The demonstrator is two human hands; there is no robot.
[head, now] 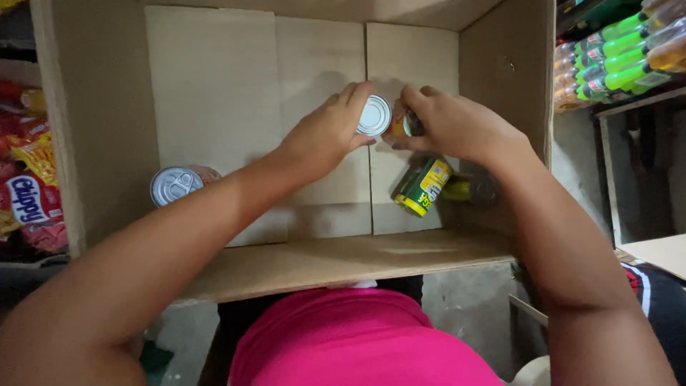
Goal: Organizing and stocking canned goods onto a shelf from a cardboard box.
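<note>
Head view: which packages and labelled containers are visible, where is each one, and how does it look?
Cardboard box: centre, open, brown.
Silver-topped can: in left hand, upright.
Second can: under right hand, mostly hidden.
Green and yellow can: box floor, on its side.
Silver-topped can, reddish label: box left, upright.
Snack bags: left edge, red and yellow.
Green bottles: top right, shelved.

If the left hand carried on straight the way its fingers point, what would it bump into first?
The left hand already grips an upright can; just beyond lies the right hand with its own can. Probably that can comes first, though depth is unclear.
</note>
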